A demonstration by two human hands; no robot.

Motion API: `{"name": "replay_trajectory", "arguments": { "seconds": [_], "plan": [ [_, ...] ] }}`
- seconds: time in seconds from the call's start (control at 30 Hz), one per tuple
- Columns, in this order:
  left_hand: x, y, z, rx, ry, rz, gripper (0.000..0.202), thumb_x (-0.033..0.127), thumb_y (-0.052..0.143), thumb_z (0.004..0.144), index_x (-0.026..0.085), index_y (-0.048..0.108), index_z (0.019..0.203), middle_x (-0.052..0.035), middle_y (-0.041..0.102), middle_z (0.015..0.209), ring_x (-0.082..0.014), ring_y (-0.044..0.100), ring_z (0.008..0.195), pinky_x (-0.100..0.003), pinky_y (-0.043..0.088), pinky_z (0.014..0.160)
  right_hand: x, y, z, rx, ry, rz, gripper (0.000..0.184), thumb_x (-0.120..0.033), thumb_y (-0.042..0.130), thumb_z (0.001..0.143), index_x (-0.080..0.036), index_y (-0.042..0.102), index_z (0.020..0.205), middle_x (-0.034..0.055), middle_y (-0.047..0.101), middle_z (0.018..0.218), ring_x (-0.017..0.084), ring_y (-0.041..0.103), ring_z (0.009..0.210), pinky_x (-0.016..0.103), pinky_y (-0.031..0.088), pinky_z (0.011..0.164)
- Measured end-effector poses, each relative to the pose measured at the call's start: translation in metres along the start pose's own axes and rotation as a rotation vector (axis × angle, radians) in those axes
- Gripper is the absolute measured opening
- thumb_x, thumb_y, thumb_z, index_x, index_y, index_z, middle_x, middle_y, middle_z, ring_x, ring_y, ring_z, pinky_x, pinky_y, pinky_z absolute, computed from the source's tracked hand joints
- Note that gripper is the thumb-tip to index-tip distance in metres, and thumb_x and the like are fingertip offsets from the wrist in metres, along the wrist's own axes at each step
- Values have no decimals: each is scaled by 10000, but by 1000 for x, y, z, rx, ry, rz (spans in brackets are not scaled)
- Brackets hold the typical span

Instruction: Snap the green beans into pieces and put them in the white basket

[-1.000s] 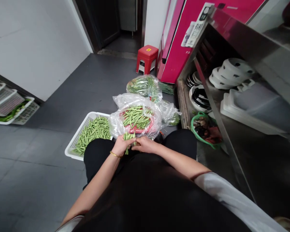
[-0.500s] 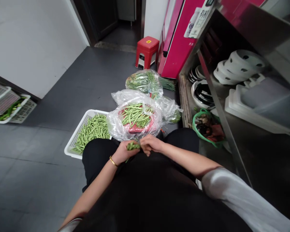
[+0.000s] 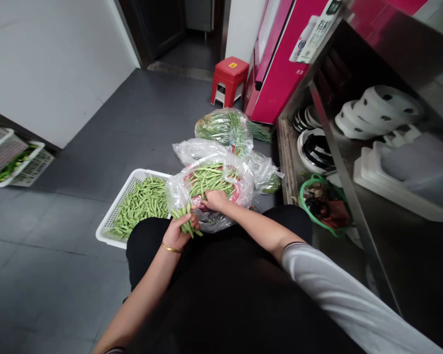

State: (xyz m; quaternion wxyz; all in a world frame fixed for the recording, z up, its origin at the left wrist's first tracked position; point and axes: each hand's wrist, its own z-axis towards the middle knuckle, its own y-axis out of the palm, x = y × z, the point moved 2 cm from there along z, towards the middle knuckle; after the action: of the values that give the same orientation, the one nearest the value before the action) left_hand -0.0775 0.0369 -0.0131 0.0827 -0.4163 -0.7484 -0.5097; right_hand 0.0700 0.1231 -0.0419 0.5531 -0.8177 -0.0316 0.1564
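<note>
A bunch of green beans (image 3: 186, 227) is clasped in my left hand (image 3: 177, 233), just in front of the plastic bag and above my left knee. My right hand (image 3: 214, 200) reaches into the open clear plastic bag (image 3: 175, 189), at the near edge of the loose green beans (image 3: 206, 178) there. Its fingers are curled downward, and what they hold is hidden. Something red shows beneath the beans inside the bag. To the left, a white plastic basket (image 3: 112, 215) full of green beans stands on the floor beside my left knee.
Bagged leafy greens (image 3: 219, 125) lie beyond the bean bag, near a red stool (image 3: 229, 78). On the right stands a metal shelf (image 3: 349, 191) with white containers and a green basket (image 3: 306, 209). White baskets (image 3: 33, 167) stand by the left wall.
My right hand has moved forward from beside my left hand into the bag. My left hand has shifted slightly left with the beans, which now show as a fanned bunch.
</note>
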Motion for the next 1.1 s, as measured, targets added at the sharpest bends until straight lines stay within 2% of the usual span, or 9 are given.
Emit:
{"name": "replay_trajectory", "arguments": {
  "seconds": [0.13,0.27,0.43,0.57,0.67,0.83,0.9,1.0,1.1],
  "plan": [
    [3,-3,9,100,-5,146,281,159,766,589,94,646,835,13,539,543,-96,505,477,-247,461,495,-6,1,2,21,-31,2,330,-308,428,903,-91,589,1092,165,630,1100,230,614,990,295,464,796],
    [1,0,30,303,75,276,262,170,806,538,101,613,700,0,576,521,-98,525,435,-225,456,451,1,3,-48,62,-104,11,315,-298,401,917,-105,579,1090,149,636,1067,227,621,947,290,475,778],
    [-17,19,40,223,123,369,322,169,833,485,100,593,688,-16,620,557,-75,493,395,-191,405,388,6,10,-108,108,-243,70,256,-288,460,895,-109,601,1011,158,640,1002,239,639,850,319,483,710],
    [-25,26,27,195,134,290,294,165,813,534,91,607,731,-50,663,640,-78,523,436,-196,439,432,27,7,-121,36,-235,573,263,-318,502,877,-138,605,715,32,634,674,140,624,619,231,464,605],
    [-27,32,17,192,163,200,273,164,802,554,93,611,736,-39,650,623,-78,530,454,-192,445,452,33,6,-122,-17,-215,1060,310,-400,522,839,-147,585,672,-41,529,497,80,507,405,178,381,426],
    [-32,49,4,184,314,147,256,197,801,571,123,607,722,28,564,525,-77,521,467,-201,453,490,30,10,-111,296,78,1614,387,-532,488,796,-163,546,697,-57,450,442,74,388,330,192,292,334],
    [-32,55,-2,187,368,188,261,205,808,567,132,606,716,27,578,548,-75,521,472,-202,455,497,35,13,-106,367,161,1572,395,-532,433,823,-170,527,698,-49,448,460,77,389,350,197,300,351],
    [-29,58,-10,187,431,245,268,207,814,559,129,616,721,0,634,621,-75,533,492,-205,467,519,51,13,-100,379,172,1227,372,-471,478,821,-174,496,598,-35,446,470,78,416,427,193,326,424],
    [-25,57,-15,105,306,293,278,223,804,572,113,638,766,-35,662,652,-104,569,525,-222,478,526,61,6,-101,228,43,1074,310,-408,651,711,-161,532,566,-27,505,518,86,468,522,189,355,502]
  ]
}}
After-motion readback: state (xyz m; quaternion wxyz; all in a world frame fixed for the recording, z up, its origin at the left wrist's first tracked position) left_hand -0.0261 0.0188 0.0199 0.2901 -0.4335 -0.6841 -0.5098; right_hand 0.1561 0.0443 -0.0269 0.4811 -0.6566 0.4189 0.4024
